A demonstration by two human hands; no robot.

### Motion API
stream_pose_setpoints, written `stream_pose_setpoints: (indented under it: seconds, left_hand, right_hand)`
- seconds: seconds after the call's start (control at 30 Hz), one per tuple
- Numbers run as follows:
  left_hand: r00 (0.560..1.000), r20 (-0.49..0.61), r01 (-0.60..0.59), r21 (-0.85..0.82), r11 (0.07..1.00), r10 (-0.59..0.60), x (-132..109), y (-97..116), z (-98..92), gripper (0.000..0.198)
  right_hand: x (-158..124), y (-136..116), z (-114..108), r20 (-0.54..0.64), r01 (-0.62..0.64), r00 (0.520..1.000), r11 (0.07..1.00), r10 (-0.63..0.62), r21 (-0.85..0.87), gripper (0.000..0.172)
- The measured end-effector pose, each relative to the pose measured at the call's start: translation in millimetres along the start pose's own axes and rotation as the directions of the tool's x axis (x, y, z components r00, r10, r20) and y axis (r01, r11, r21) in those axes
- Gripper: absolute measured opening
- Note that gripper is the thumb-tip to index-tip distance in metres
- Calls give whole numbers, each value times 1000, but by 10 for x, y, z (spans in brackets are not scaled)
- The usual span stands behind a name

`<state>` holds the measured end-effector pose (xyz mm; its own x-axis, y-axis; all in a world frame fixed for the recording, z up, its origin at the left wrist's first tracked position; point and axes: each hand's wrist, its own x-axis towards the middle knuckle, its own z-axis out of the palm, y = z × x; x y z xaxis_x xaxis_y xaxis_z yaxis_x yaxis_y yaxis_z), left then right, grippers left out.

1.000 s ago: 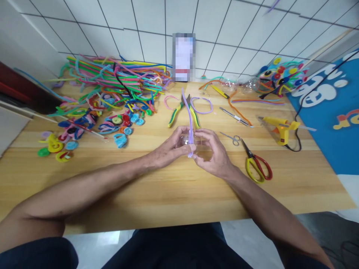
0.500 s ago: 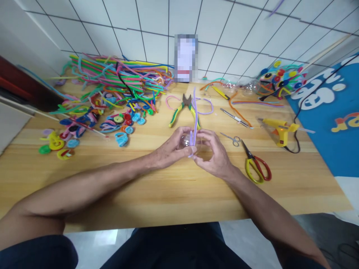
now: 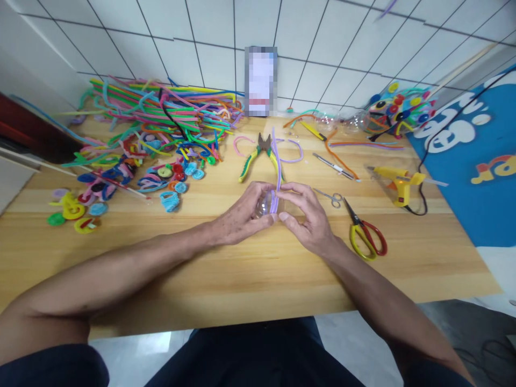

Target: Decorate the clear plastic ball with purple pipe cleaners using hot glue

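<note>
Above the front half of the table, my left hand (image 3: 242, 217) is closed around a clear plastic ball (image 3: 264, 206), its thumb along the near side. A purple pipe cleaner (image 3: 279, 169) runs over the ball, with one long end standing up and away from me. At the ball's right side, my right hand (image 3: 310, 217) curls its fingers, the fingertips against the pipe cleaner and the thumb close to my left thumb. My fingers hide part of the ball. Just beyond my hands lie green-and-yellow pliers (image 3: 250, 161) with their handles spread, beside a loose purple pipe cleaner loop (image 3: 301, 153).
Bundled pipe cleaners (image 3: 153, 110) and coiled pieces fill the left. A phone (image 3: 261, 80) leans on the tiled wall. To the right are small scissors (image 3: 334, 200), large red-and-yellow scissors (image 3: 374, 239), a craft knife (image 3: 332, 165), a glue gun (image 3: 397, 180) and a decorated ball (image 3: 397, 110).
My right fingertips have come in against the purple pipe cleaner, which now lies closer over the ball. The whole view has shifted slightly.
</note>
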<state>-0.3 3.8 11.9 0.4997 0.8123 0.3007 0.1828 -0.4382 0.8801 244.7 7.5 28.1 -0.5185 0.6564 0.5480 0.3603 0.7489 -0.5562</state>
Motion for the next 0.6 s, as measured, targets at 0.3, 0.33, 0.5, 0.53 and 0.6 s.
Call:
stream_pose_setpoints:
  seconds: [0.3, 0.33, 0.5, 0.53, 0.6]
  left_hand:
    - [980, 25, 198, -267, 943, -199, 38, 88, -11, 53]
    - [979, 29, 203, -293, 934, -203, 41, 97, -10, 53]
    - [982, 41, 188, -341, 921, -185, 50, 104, -46, 48]
    - [982, 41, 187, -342, 921, -184, 52, 99, -56, 47]
    - [980, 42, 197, -343, 918, -194, 53, 86, -68, 46]
  right_hand:
    - [-2, 16, 56, 82, 54, 995, 996, -48, -77, 84]
    - [3, 18, 64, 80, 59, 995, 996, -54, -73, 84]
    - [13, 33, 80, 71, 55, 996, 997, -51, -62, 83]
    - [11, 36, 80, 72, 49, 996, 997, -44, -62, 84]
    - [8, 40, 79, 67, 46, 997, 997, -42, -57, 84]
